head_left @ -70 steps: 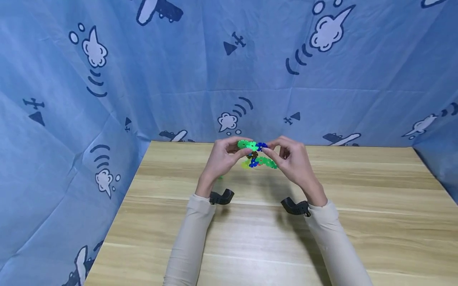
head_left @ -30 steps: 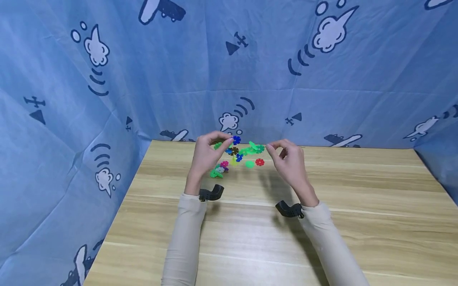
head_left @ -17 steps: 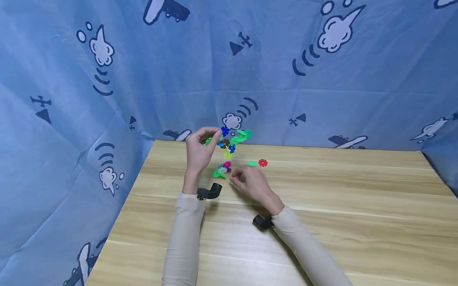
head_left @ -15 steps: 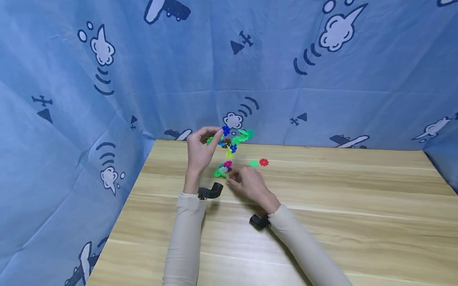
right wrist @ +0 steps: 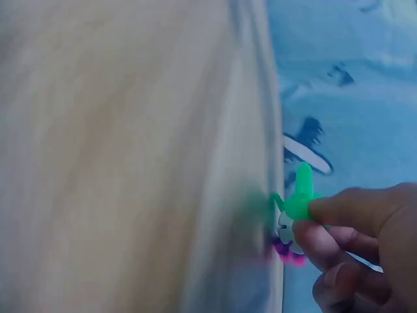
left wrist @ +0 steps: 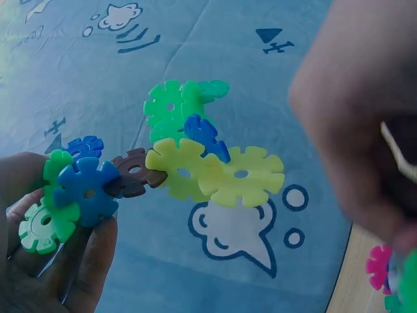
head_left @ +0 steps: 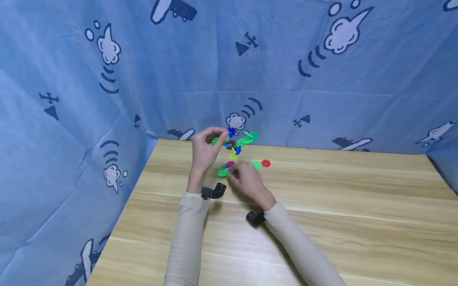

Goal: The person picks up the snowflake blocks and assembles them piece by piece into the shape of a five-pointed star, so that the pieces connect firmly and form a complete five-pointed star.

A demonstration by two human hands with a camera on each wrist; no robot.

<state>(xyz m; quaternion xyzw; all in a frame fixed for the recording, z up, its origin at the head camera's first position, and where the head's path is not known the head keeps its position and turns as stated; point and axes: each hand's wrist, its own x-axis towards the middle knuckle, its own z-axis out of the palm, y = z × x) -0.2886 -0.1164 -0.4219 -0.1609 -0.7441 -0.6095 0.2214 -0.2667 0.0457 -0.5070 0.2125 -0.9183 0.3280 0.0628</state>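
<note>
In the head view, my left hand (head_left: 205,149) grips a joined build of interlocking snowflake discs (head_left: 230,145), raised above the far side of the table. The left wrist view shows its green and blue discs (left wrist: 88,192) between the fingers, with brown, yellow, blue and green discs reaching outward. My right hand (head_left: 249,180) is lower down, at a smaller cluster of joined discs (head_left: 222,173) in green, white, purple and pink. Seen from the right wrist, thumb and forefinger pinch a green disc (right wrist: 300,205) of that cluster, and the fingers partly cover it.
A loose red disc (head_left: 266,163) and a light green disc (head_left: 256,165) lie on the wooden table (head_left: 322,198), just beyond the right hand. A blue patterned curtain (head_left: 279,79) hangs along the table's back edge and left side.
The right hand let go of the larger build, came down leftward and took hold of the smaller cluster. The left hand kept the larger build, shifting it left and up.
</note>
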